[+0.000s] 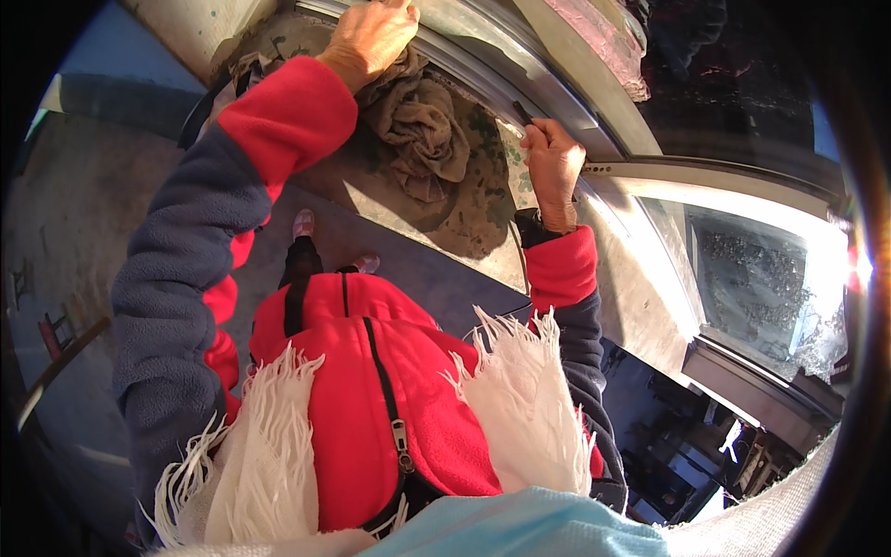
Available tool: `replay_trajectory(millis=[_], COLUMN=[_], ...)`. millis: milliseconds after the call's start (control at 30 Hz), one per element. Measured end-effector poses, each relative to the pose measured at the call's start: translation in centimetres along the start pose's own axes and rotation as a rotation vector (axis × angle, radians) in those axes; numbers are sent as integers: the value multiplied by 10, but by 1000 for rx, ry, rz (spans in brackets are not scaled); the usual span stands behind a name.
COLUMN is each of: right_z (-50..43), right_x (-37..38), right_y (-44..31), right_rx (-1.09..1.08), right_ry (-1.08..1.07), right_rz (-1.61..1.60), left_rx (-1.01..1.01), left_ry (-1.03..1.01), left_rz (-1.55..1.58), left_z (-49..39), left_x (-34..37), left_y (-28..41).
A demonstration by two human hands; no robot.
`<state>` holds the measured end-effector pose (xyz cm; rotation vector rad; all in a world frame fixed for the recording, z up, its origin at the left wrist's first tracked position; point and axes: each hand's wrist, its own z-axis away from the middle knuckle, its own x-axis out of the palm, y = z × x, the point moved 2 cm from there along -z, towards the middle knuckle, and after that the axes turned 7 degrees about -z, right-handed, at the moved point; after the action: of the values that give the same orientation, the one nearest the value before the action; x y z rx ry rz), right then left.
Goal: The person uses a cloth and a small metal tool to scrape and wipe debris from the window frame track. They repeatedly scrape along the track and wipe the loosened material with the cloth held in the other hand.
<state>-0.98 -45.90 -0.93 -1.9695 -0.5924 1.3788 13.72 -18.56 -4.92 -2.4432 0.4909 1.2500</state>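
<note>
My right hand (555, 157) is closed around a thin dark stick-like tool (521, 111), whose tip points at the metal window track (480, 76). What kind of tool it is does not show. At the top edge of the view, my left hand (372, 35) rests at or just over the window frame with its fingers bent; its fingertips are partly cut off, so a grip on anything cannot be made out. Below that hand, a crumpled grey-brown rag (424, 132) lies on the stained windowsill (480, 230), partly in shadow.
A glass window pane (755, 278) in a pale frame stands to the right, with strong sunlight behind it. Pinkish material (605, 35) shows beyond the track at the top. Dark clutter (668, 445) lies lower right. The fringed white scarf (522, 404) hangs down my front.
</note>
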Motion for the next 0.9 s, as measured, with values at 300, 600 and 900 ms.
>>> replay_trajectory(millis=[300,600,900], right_z=[-3,-2,-1], right_x=[-3,1,6], right_y=[1,-2,-20], right_rx=[54,67,-267], right_ry=[-9,18,41], right_rz=[27,109,280], left_rx=[-55,-34,-15], left_ry=[12,23,-20], left_rz=[84,49,16], left_z=[0,0,-1], left_x=[-5,-7,-6], left_y=[0,2,3])
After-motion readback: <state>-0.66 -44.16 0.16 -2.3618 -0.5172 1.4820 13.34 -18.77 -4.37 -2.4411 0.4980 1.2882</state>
